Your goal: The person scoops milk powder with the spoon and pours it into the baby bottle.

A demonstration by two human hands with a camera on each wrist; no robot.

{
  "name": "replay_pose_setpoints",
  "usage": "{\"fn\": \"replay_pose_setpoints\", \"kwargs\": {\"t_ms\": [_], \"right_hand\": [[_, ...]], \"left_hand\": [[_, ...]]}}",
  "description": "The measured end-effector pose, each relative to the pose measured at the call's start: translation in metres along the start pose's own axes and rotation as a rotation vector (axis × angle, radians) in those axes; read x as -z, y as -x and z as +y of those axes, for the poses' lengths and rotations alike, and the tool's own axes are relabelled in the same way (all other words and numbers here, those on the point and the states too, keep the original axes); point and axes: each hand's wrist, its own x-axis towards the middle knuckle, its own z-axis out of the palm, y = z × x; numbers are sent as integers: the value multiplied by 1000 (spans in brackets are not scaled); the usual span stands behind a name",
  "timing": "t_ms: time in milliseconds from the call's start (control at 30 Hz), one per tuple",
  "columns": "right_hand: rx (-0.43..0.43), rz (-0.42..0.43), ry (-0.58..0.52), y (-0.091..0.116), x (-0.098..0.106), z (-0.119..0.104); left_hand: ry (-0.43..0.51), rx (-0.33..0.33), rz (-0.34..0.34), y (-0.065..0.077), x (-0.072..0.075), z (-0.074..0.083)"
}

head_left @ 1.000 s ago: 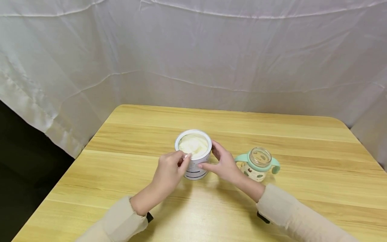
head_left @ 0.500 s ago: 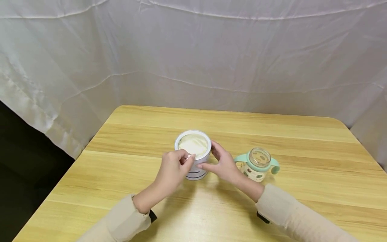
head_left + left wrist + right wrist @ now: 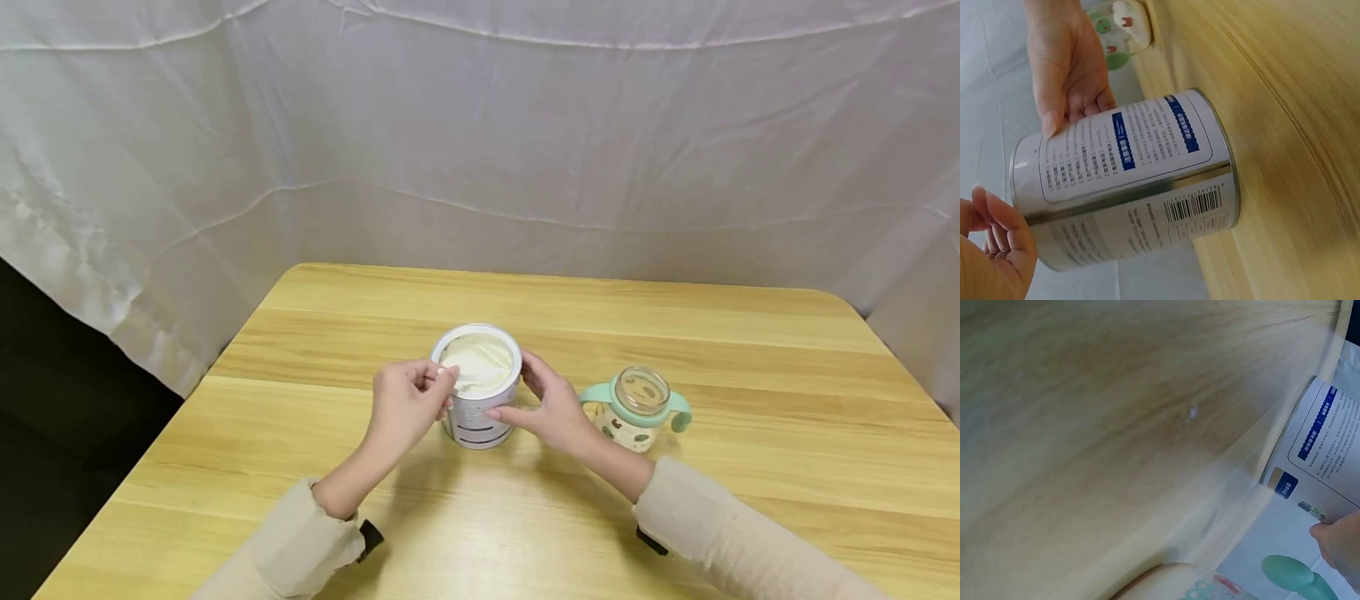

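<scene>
A white can (image 3: 477, 421) of cream-coloured powder (image 3: 483, 358) stands upright and uncovered on the table. My right hand (image 3: 557, 410) grips the can's right side, thumb at the front and fingers behind; printed text and a barcode show on the can (image 3: 1129, 181) in the left wrist view. At the near left rim, my left hand (image 3: 408, 404) pinches a small pale scoop (image 3: 467, 382) over the powder; the fingers and powder hide most of it. To the right stands a clear baby bottle (image 3: 633, 417) with mint-green handles and no cap, apart from the can.
The wooden table (image 3: 750, 350) has rounded far corners. A pale curtain (image 3: 525, 150) hangs behind it and along the left, with a dark area (image 3: 60, 433) beyond the left edge. Right of the can, the bottle stands close to my right wrist.
My left hand first shifts slightly right along the can's near rim, then back left, and the powder's surface looks stirred. The right hand stays on the can, and the bottle stands still.
</scene>
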Motion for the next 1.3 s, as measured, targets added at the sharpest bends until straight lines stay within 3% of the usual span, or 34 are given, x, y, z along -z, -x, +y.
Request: {"fn": "replay_pose_setpoints", "kwargs": {"t_ms": [200,433,600,733,833,967,1167,1300], "right_hand": [[3,-6,-11,1,1,1],[14,-11,-14,1,1,2],[14,-12,-16,1,1,2],[15,-14,-16,1,1,3],[14,-15,-17,1,1,2],[14,-15,-17,1,1,2],[10,-14,-13,0,1,2],[6,-13,-9,0,1,2]], "left_hand": [[72,129,64,-4,8,-3],[246,316,115,-9,14,-8],[363,411,113,-11,19,-12],[390,449,112,-12,22,-13],[373,428,131,-12,22,-12],[288,344,160,-11,18,-10],[104,129,179,-10,7,-6],[38,11,176,-9,0,-2]]}}
